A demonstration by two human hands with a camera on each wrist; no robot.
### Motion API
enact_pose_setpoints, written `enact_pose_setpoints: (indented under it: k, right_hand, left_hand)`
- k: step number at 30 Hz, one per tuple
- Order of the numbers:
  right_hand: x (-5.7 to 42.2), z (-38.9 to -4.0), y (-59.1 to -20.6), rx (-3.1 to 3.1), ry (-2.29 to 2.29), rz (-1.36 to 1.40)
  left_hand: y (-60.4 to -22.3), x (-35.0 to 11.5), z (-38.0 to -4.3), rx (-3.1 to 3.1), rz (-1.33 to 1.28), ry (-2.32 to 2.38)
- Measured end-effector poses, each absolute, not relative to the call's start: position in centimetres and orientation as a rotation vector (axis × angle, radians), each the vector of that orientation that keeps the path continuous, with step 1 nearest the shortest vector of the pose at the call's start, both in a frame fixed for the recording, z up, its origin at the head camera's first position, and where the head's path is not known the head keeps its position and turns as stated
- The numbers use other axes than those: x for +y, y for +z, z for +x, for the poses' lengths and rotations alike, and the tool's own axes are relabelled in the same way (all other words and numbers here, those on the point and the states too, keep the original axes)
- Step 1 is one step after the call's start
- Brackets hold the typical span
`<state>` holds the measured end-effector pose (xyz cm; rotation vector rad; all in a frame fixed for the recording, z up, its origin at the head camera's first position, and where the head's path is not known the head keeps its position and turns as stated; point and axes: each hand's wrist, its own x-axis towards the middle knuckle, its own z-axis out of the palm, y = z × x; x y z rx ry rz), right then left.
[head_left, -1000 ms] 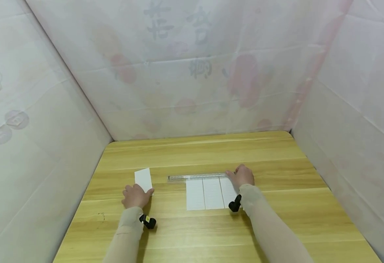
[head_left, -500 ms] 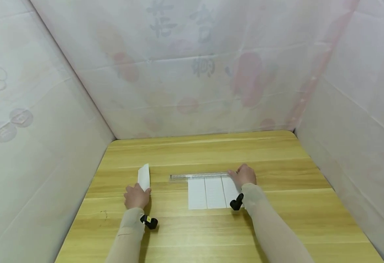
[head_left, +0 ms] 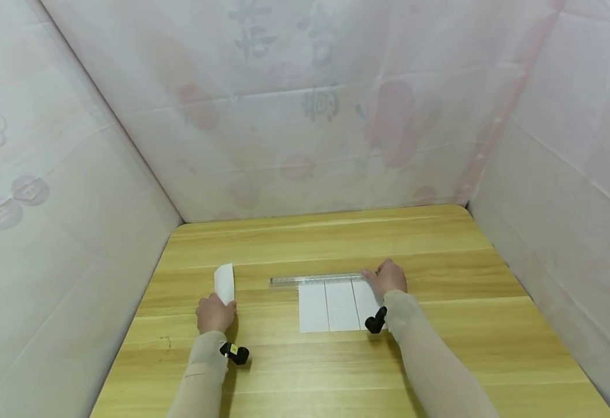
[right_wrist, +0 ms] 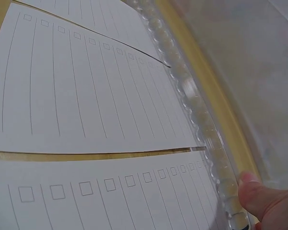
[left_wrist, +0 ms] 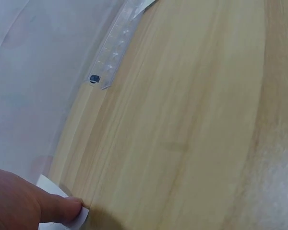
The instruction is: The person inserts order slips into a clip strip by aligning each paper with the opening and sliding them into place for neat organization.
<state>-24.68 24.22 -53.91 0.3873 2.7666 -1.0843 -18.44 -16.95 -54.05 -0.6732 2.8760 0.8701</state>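
My left hand (head_left: 215,314) pinches a white sheet of paper (head_left: 224,282), which stands bowed above the fingers at the table's left. In the left wrist view, the thumb (left_wrist: 62,209) presses on its edge. My right hand (head_left: 388,278) grips the right end of a clear plastic binding strip (head_left: 331,278) with a scalloped row along it; its thumb (right_wrist: 249,191) lies on the strip in the right wrist view. Below the strip, side by side, lie three sheets (right_wrist: 86,81) printed with lines and small checkboxes, their top edges at the strip. The right forearm partly covers the rightmost one.
The wooden table (head_left: 294,371) is bounded by pale printed cloth walls (head_left: 305,145) at the back and both sides. A dark fastener (left_wrist: 94,78) shows at the strip's left end. Small black cameras (head_left: 235,353) sit on both wrists.
The sheet in my left hand has gone from nearly flat to bowed, then swung slightly left. My right hand and the strip stay where they were.
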Motion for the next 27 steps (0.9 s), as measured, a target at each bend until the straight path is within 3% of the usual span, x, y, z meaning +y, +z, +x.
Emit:
enact_pose_setpoints:
  k: [27]
  right_hand:
    - [23.0, -25.3, -54.3, 2.716, -1.148, 0.408]
  left_hand:
    - [-54.9, -17.7, -18.1, 3.008, -0.597, 0.905]
